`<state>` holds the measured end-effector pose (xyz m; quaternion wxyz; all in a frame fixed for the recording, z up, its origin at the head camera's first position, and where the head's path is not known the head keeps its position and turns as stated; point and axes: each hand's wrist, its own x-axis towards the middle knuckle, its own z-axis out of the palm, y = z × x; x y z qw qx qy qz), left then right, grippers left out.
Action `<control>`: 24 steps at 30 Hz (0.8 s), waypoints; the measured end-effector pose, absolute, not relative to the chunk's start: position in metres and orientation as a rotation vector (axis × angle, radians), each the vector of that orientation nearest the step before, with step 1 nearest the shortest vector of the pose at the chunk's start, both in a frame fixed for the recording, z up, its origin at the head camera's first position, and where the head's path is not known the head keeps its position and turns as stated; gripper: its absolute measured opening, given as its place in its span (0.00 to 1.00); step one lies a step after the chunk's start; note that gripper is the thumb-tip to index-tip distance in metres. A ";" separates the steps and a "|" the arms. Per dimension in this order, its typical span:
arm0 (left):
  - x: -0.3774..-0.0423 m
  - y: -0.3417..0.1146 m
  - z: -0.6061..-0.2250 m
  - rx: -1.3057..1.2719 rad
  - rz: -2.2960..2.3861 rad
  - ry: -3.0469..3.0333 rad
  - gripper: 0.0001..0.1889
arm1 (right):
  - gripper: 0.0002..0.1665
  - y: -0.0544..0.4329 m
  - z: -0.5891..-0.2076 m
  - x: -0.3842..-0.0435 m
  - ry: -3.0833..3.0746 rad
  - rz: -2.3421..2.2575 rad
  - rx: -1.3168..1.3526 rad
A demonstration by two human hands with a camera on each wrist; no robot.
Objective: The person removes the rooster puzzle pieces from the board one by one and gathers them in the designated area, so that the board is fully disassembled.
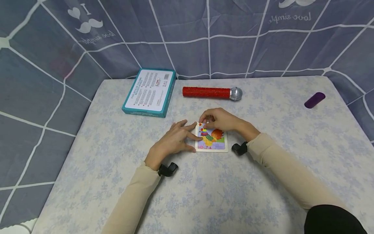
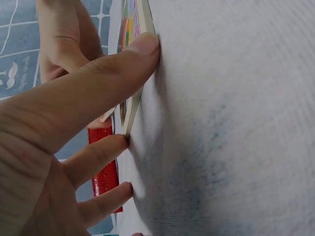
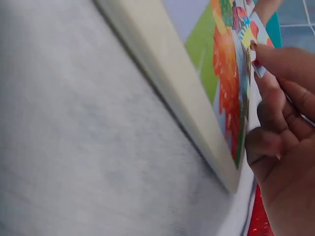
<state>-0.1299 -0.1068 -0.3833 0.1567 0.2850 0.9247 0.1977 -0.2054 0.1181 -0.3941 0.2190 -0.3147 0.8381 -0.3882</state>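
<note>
A small jigsaw puzzle (image 1: 211, 143) with a rooster picture lies in a pale-rimmed tray on the table. My left hand (image 1: 175, 139) rests at the tray's left side, fingers spread. One of its fingers reaches over onto the picture, and in the left wrist view the thumb lies against the tray edge (image 2: 132, 110). Over the top left of the picture, my right hand (image 1: 221, 120) pinches a puzzle piece (image 3: 261, 32) between thumb and fingers. That piece is tilted up from the picture, and the fingers partly hide it.
Behind the puzzle lies a red microphone (image 1: 206, 92) with a silver head. A teal box (image 1: 149, 92) with a printed white label is at the back left. Far to the right is a dark purple cylinder (image 1: 314, 100). Grey checked curtain (image 1: 190, 29) hangs behind the table.
</note>
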 end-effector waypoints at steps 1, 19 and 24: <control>-0.130 -0.107 -0.383 0.813 0.562 2.648 0.25 | 0.10 0.119 -0.395 -0.205 2.319 -1.106 -0.833; -0.129 -0.105 -0.383 0.816 0.595 2.654 0.26 | 0.17 0.178 -0.390 -0.213 2.212 -1.357 -0.303; -0.128 -0.106 -0.383 0.810 0.593 2.655 0.26 | 0.16 0.206 -0.386 -0.210 2.274 -1.295 -0.270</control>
